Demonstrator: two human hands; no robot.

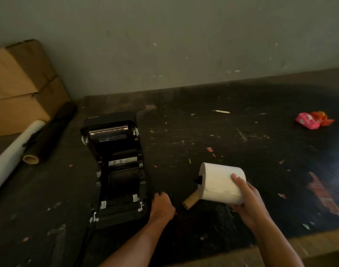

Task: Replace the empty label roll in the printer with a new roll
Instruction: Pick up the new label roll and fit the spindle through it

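On the dark table, mid-swap — status:

Printer: printer (pixel 118 170) lies open at 9 o'clock from the hands, lid tipped back, roll bay looks bare.
New roll: label roll (pixel 221 183) held off the table at 3 o'clock of the printer, black spindle (pixel 198 179) poking out of its left end.
Right hand: right hand (pixel 247 201) wraps the roll's right end, thumb on top, fingers curled under.
Left hand: left hand (pixel 162 206) rests at the printer's right edge, fingers curled down; can't tell if they grip anything.
Old core: cardboard tube (pixel 191 199) lies on the table just under the roll, already out.
Key relation: roll's long axis runs left-right, roughly matching the bay's width — bay lies toward 9 o'clock from the right hand.
Next, my guess: carry the roll across and drop the spindle ends into the side slots.
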